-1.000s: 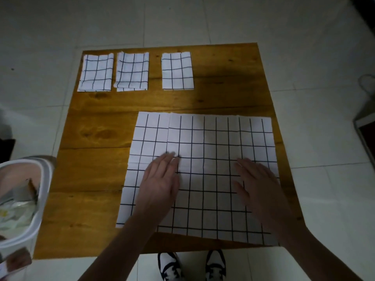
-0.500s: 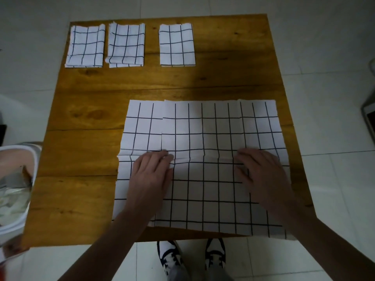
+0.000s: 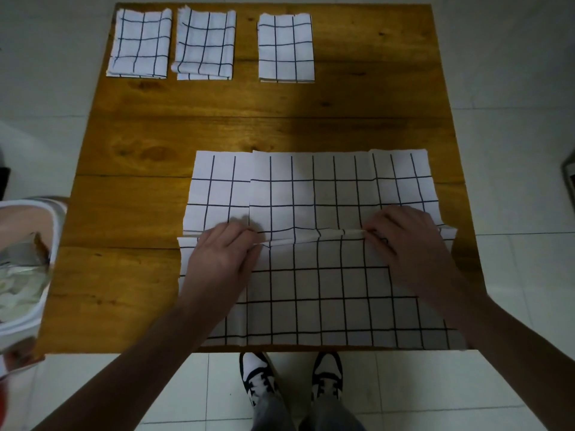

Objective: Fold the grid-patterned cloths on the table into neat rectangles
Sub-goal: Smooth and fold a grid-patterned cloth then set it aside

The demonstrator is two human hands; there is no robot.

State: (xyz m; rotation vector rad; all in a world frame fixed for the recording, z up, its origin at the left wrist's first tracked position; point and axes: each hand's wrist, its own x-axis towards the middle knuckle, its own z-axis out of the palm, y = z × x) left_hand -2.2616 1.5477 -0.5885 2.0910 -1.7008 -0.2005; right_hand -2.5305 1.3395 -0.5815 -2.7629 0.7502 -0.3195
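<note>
Cloth (image 3: 311, 194), the large unfolded grid-patterned one, lies flat on the near half of the worktop (image 3: 217, 119), its near edge level with the worktop's rim. Left hand (image 3: 222, 255) and right hand (image 3: 407, 244) each pinch a raised crease running across its middle, fingers closed on the fabric. Both palms hide the cloth beneath. Three folded cloths (image 3: 140, 43) sit along the far edge. A white container (image 3: 46, 275) at left is cut off, its contents unclear.

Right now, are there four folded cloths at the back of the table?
No, only three folded cloths lie along the table's far edge.
</note>
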